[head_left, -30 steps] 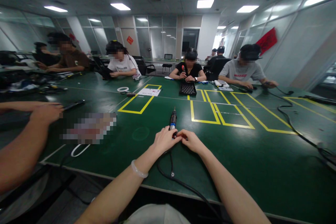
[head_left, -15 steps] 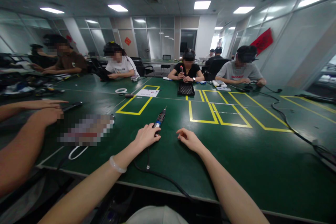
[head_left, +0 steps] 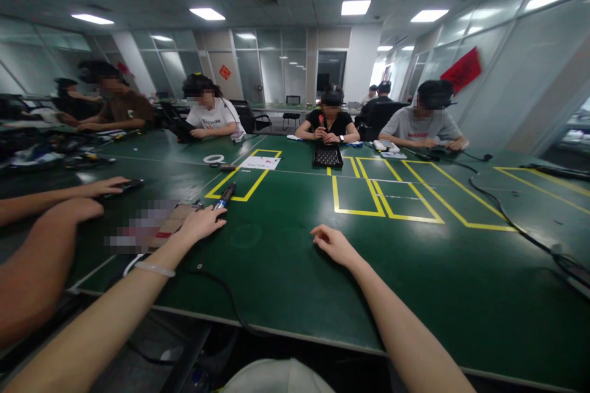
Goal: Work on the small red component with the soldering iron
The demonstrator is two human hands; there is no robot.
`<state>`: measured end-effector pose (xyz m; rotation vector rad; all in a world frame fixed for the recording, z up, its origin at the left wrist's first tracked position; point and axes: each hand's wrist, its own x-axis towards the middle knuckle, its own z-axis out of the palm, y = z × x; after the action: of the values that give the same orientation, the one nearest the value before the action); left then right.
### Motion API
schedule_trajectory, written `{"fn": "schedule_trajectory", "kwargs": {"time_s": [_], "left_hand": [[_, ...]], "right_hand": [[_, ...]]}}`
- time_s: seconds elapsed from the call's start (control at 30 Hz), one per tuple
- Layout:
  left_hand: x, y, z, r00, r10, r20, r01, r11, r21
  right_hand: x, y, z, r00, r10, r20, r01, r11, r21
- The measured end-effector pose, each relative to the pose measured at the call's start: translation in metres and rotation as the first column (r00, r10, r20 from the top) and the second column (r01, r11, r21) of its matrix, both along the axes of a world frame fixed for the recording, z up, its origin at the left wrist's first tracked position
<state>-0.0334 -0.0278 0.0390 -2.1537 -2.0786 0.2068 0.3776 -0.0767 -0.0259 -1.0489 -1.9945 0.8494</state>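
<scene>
My left hand (head_left: pixel 203 226) is wrapped around an electric screwdriver (head_left: pixel 226 195), which lies low over the green table with its tip end pointing away from me. Its black cable (head_left: pixel 225 288) trails back over the near table edge. My right hand (head_left: pixel 335 244) rests on the table to the right, fingers loosely bent and slightly apart, with nothing in it. Under and beside my left forearm lies a flat, partly blurred package (head_left: pixel 168 227).
Yellow tape outlines (head_left: pixel 359 214) mark the green table (head_left: pixel 286 295). A white sheet (head_left: pixel 260 163), a white ring-shaped roll (head_left: pixel 212 159) and a black tray (head_left: pixel 327 157) lie farther off. A co-worker's hand (head_left: pixel 108 186) is at left; a black cable (head_left: pixel 500 209) runs along the right.
My left hand has carried the electric screwdriver to the left, toward the package, dragging its cable along. My right hand has stayed in place. The co-worker's hands at left have shifted slightly.
</scene>
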Motion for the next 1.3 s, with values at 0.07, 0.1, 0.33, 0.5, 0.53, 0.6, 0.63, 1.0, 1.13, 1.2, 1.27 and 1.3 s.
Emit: {"fn": "schedule_trajectory", "kwargs": {"time_s": [0.07, 0.1, 0.33, 0.5, 0.53, 0.6, 0.63, 1.0, 1.13, 1.2, 1.27, 1.3], "left_hand": [[-0.001, -0.005, -0.002, 1.000, -0.004, -0.003, 0.005, 0.998, 0.063], [0.001, -0.008, -0.003, 1.000, 0.004, -0.006, -0.003, 0.995, 0.099], [0.009, -0.024, -0.006, 0.999, 0.046, -0.012, -0.043, 0.982, 0.186], [-0.001, -0.022, -0.007, 0.999, 0.042, 0.027, -0.046, 0.986, 0.158], [-0.003, -0.021, -0.008, 0.999, 0.042, 0.028, -0.046, 0.987, 0.156], [-0.004, -0.020, -0.009, 0.999, 0.039, 0.015, -0.041, 0.985, 0.166], [-0.003, -0.020, -0.009, 0.999, 0.039, 0.006, -0.039, 0.983, 0.181], [0.134, -0.040, -0.002, 0.549, -0.269, 0.792, 0.304, 0.946, 0.111], [0.200, -0.038, -0.018, 0.187, -0.052, 0.981, 0.475, 0.879, -0.044], [0.217, -0.038, -0.028, 0.102, 0.108, 0.989, 0.520, 0.842, -0.145], [0.223, -0.038, -0.035, 0.059, 0.210, 0.976, 0.552, 0.808, -0.207], [0.223, -0.039, -0.037, 0.056, 0.218, 0.974, 0.562, 0.800, -0.211]], "right_hand": [[-0.001, 0.000, 0.001, 1.000, 0.000, -0.003, 0.000, 1.000, -0.003], [-0.001, -0.001, 0.001, 1.000, 0.001, -0.005, -0.001, 1.000, -0.005], [-0.002, -0.002, 0.004, 1.000, -0.007, 0.016, 0.007, 1.000, -0.006], [-0.004, -0.004, 0.007, 0.999, -0.011, 0.034, 0.011, 1.000, -0.013], [-0.004, -0.005, 0.008, 0.999, -0.012, 0.036, 0.012, 1.000, -0.013], [-0.005, -0.005, 0.008, 0.999, -0.014, 0.037, 0.015, 1.000, -0.010], [-0.005, -0.004, 0.008, 0.999, -0.016, 0.037, 0.016, 1.000, -0.009], [-0.005, 0.002, -0.001, 0.997, -0.011, -0.075, 0.006, 0.998, -0.064], [-0.005, 0.007, -0.004, 0.977, -0.032, -0.209, -0.012, 0.979, -0.205], [-0.005, 0.009, -0.005, 0.966, -0.058, -0.252, -0.010, 0.966, -0.257], [-0.005, 0.010, -0.005, 0.959, -0.083, -0.272, 0.000, 0.956, -0.292], [-0.005, 0.010, -0.005, 0.957, -0.091, -0.277, 0.004, 0.954, -0.301]]}}
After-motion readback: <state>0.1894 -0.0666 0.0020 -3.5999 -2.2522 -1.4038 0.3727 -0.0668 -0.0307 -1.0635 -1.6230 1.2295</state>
